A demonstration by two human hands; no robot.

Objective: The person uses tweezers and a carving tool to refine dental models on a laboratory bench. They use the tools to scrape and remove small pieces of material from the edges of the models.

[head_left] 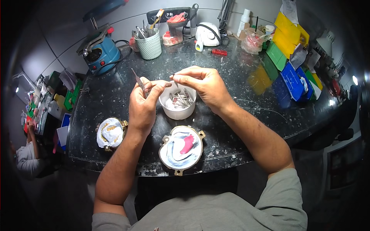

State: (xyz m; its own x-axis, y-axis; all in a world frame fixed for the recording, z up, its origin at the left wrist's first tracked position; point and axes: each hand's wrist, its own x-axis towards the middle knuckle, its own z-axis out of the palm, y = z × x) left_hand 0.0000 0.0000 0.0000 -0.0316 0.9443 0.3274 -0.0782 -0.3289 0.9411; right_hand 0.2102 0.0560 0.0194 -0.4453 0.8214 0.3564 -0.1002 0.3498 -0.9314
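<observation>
My left hand [143,104] grips a slim metal hand tool [137,79], tip pointing up, with thumb and forefinger pinched near the bowl's rim. My right hand [204,86] pinches a small dark item [174,76], too small to name, above a white plastic bowl [176,114] of small metal pieces [181,99]. Below the bowl lies a metal flask [178,171] holding white plaster with a grey-blue arch and a pink patch [187,143]. A smaller flask [110,133] with plaster and yellowish tooth shapes sits beside my left forearm.
A blue machine [102,57], a textured cup of tools [149,48], a white device [207,34] and a red tool [219,52] stand along the back. Yellow [287,30], green and blue bins [293,81] are at right. Another person [29,158] works at the left bench.
</observation>
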